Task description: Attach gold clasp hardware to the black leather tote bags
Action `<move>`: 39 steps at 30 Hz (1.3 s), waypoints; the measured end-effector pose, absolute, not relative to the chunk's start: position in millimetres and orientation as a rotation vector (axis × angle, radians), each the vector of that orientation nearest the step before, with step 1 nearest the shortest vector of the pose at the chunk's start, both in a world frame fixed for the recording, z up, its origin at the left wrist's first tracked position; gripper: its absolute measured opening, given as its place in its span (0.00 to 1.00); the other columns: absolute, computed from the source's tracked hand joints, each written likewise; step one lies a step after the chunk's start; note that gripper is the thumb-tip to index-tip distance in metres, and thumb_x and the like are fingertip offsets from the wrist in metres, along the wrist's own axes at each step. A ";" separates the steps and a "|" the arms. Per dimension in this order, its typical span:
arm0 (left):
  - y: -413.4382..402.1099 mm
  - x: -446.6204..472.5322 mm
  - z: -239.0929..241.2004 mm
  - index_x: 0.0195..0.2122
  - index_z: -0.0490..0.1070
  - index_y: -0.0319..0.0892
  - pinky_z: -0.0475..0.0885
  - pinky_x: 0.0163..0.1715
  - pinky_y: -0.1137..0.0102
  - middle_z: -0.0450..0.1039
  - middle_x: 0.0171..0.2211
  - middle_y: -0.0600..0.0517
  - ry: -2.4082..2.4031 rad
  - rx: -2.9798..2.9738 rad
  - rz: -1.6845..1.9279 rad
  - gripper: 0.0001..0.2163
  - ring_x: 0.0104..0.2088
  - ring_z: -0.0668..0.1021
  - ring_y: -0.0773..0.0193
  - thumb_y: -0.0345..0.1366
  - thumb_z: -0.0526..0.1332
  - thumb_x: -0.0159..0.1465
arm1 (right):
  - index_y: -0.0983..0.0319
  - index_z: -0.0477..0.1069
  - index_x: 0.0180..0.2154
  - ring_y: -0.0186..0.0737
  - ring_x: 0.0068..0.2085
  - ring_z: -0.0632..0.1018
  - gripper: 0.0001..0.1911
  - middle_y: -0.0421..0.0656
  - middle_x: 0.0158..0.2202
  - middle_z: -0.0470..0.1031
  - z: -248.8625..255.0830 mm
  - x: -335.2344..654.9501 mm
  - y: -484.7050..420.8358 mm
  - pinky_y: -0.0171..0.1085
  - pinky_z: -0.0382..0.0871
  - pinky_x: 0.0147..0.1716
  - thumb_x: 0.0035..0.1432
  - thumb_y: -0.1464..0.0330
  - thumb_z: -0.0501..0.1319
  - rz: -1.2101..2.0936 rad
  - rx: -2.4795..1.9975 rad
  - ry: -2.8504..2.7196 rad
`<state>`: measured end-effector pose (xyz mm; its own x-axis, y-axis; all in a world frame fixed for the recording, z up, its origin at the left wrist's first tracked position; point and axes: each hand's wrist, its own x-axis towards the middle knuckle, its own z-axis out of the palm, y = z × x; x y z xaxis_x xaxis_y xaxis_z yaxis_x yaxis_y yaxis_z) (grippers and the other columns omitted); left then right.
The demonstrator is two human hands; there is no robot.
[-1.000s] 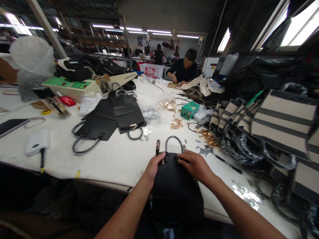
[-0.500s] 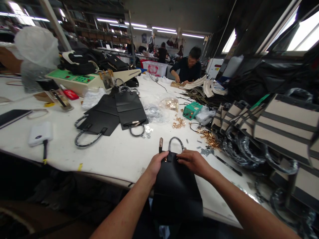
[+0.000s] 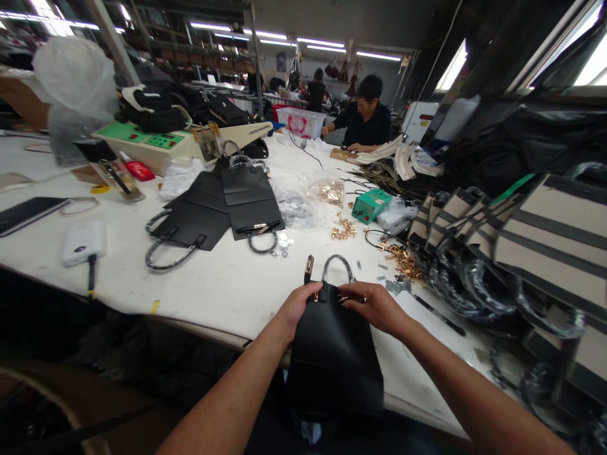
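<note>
- Workpiece: I locate the black bag [image 3: 339, 351] at the near edge of the white table [image 3: 213, 294], looped handle [image 3: 337, 258] pointing away.
- Left hand [image 3: 298, 308]: closed on the bag's top edge, thumb beside the handle base.
- Right hand [image 3: 377, 306]: fingertips at a small metal fitting [image 3: 344, 298] — I cannot tell whether they pinch it.
- Step in hand, as I judge: adjusting that fitting.
- Next move: calls for a steady left hold — and fine right-finger control.

A white block [image 3: 84, 242] with a black cord [image 3: 91, 276] lies on the white table [image 3: 232, 284]. A green box [image 3: 371, 206] sits by a clear bag [image 3: 396, 216]. Farther back, a person [image 3: 368, 126] is near a white bin [image 3: 307, 128].
</note>
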<state>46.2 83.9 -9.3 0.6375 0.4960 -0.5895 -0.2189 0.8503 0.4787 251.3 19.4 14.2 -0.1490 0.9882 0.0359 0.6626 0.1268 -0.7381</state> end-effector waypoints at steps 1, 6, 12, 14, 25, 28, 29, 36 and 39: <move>84.5 46.2 -9.1 0.34 0.75 0.38 0.72 0.23 0.68 0.78 0.23 0.49 0.776 0.381 0.409 0.13 0.21 0.78 0.59 0.43 0.67 0.55 | 0.54 0.77 0.45 0.40 0.40 0.78 0.13 0.40 0.41 0.79 15.0 251.7 21.0 0.38 0.72 0.42 0.57 0.68 0.63 0.820 -1.602 -1.858; 86.7 46.6 -8.2 0.34 0.75 0.39 0.73 0.25 0.68 0.78 0.23 0.50 0.773 0.358 0.404 0.12 0.22 0.79 0.59 0.43 0.67 0.55 | 0.56 0.78 0.39 0.39 0.39 0.77 0.08 0.40 0.37 0.78 15.7 255.0 27.9 0.37 0.70 0.41 0.55 0.68 0.65 0.811 -1.648 -1.826; 86.9 48.0 -6.3 0.35 0.75 0.38 0.73 0.25 0.69 0.79 0.25 0.48 0.771 0.322 0.416 0.11 0.21 0.78 0.61 0.40 0.66 0.56 | 0.56 0.78 0.37 0.38 0.38 0.77 0.06 0.40 0.35 0.76 18.2 255.5 31.1 0.36 0.69 0.41 0.59 0.68 0.62 0.784 -1.617 -1.991; 87.3 48.6 -6.4 0.34 0.75 0.37 0.73 0.25 0.70 0.79 0.25 0.48 0.764 0.302 0.412 0.10 0.21 0.77 0.62 0.40 0.65 0.56 | 0.57 0.78 0.38 0.38 0.39 0.77 0.07 0.41 0.36 0.76 17.8 253.8 31.2 0.36 0.69 0.42 0.59 0.69 0.62 0.757 -1.613 -2.031; 87.6 46.1 -5.7 0.37 0.77 0.36 0.75 0.28 0.65 0.79 0.26 0.46 0.718 0.274 0.309 0.14 0.23 0.79 0.57 0.42 0.62 0.58 | 0.57 0.78 0.37 0.38 0.38 0.78 0.07 0.40 0.35 0.78 19.7 265.7 35.1 0.37 0.72 0.41 0.58 0.63 0.64 0.997 -1.468 -1.881; 88.3 46.5 -7.8 0.36 0.77 0.35 0.76 0.28 0.64 0.79 0.26 0.45 0.730 0.294 0.345 0.13 0.24 0.80 0.56 0.42 0.63 0.58 | 0.57 0.79 0.37 0.38 0.38 0.78 0.08 0.41 0.35 0.77 16.3 268.0 35.1 0.36 0.71 0.41 0.57 0.62 0.65 1.026 -1.431 -1.827; 88.8 46.7 -8.7 0.36 0.77 0.35 0.76 0.28 0.65 0.79 0.26 0.45 0.733 0.301 0.357 0.13 0.24 0.79 0.57 0.42 0.63 0.58 | 0.57 0.79 0.37 0.38 0.37 0.78 0.08 0.41 0.35 0.77 15.5 267.7 34.9 0.36 0.71 0.41 0.58 0.62 0.65 1.017 -1.429 -1.820; 93.1 46.4 -11.7 0.37 0.77 0.33 0.75 0.29 0.66 0.79 0.27 0.44 0.734 0.280 0.287 0.16 0.23 0.78 0.59 0.43 0.62 0.59 | 0.56 0.78 0.38 0.38 0.38 0.77 0.06 0.40 0.35 0.78 16.1 262.7 34.5 0.36 0.69 0.41 0.60 0.65 0.63 0.863 -1.526 -1.932; 94.0 46.8 -10.9 0.37 0.77 0.34 0.75 0.27 0.67 0.79 0.27 0.44 0.749 0.277 0.298 0.15 0.24 0.79 0.57 0.43 0.62 0.59 | 0.56 0.77 0.39 0.38 0.38 0.77 0.07 0.40 0.35 0.77 18.1 260.8 34.4 0.35 0.69 0.40 0.60 0.68 0.62 0.764 -1.551 -2.054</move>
<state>46.8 94.0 -10.9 0.6943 0.3607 -0.6227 -0.1658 0.9222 0.3494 260.8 34.4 18.1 -0.2639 0.9642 0.0254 0.7132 0.2128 -0.6678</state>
